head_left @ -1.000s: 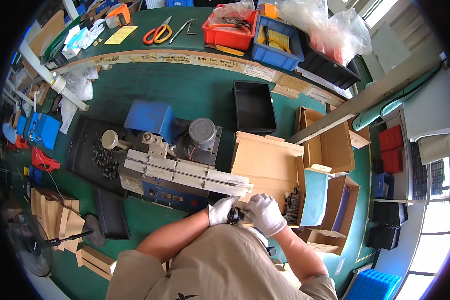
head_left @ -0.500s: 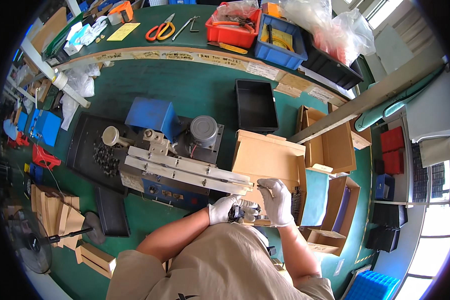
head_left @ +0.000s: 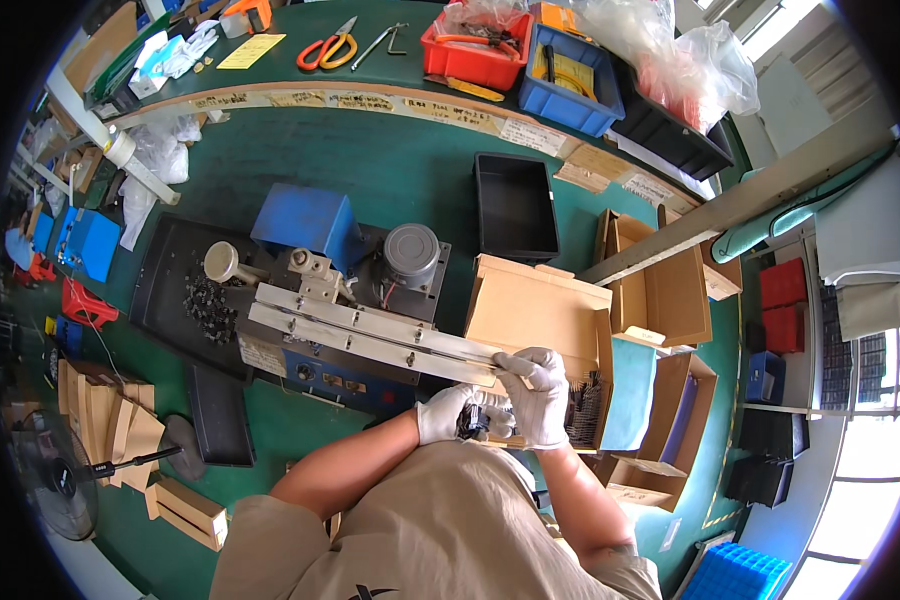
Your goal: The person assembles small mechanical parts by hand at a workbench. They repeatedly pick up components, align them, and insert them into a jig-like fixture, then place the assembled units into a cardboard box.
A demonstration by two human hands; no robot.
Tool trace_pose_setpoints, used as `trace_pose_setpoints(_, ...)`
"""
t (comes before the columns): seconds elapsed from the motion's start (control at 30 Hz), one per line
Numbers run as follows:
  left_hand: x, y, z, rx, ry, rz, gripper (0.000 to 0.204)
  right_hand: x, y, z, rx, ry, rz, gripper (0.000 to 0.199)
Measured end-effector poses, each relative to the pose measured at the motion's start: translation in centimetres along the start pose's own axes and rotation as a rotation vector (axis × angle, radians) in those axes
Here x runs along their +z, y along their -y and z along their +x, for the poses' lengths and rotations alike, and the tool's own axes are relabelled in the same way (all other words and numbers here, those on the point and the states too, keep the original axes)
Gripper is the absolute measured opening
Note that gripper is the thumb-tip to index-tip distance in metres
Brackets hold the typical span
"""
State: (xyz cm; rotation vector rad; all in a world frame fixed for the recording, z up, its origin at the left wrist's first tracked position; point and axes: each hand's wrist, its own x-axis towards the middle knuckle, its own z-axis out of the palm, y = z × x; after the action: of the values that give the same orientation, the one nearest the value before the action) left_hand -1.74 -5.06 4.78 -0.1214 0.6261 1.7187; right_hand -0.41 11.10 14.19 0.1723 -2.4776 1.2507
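Nearer right hand [head_left: 538, 395], narrowed, contents unclear, is being held at the rail's [head_left: 372, 336] right end, long axis slanting past machine's [head_left: 382, 397] right edge; black parts [head_left: 469, 422] are being held in left hand [head_left: 444, 411].

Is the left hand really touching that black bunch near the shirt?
Touching: the head view shows the gloved left hand holding the black bunch, white glove against it on both sides.

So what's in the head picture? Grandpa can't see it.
A person's white-gloved right hand is at the end of a metal rail on a machine; the gloved left hand holds black parts. An open box lies beside the machine.
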Motion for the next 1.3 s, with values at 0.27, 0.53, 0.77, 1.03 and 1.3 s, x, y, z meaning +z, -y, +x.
trace_pose_setpoints(0.27,2.2,-1.2,-0.8,-0.062,-0.106,-0.164,0.049,-1.8,0.5,-1.6,0.240,-0.035,0.030,0.041)
trace_pose_setpoints(0.53,0.6,-0.4,-0.2,0.033,0.000,-0.062,0.041,-1.5,1.1,-3.0,0.160,0.067,-0.072,0.030)
trace_pose_setpoints(0.77,0.3,-0.2,-0.7,0.032,-0.074,-0.092,0.049,-0.2,2.9,-3.9,0.137,0.414,-0.405,0.031)
trace_pose_setpoints(1.03,0.5,0.9,0.0,0.000,-0.207,-0.103,0.052,-0.5,0.2,-5.6,0.371,0.258,0.048,0.020)
trace_pose_setpoints(1.3,0.2,0.8,-0.1,-0.041,-0.129,-0.081,0.061,-3.1,0.5,-3.7,0.662,0.106,0.378,0.015)
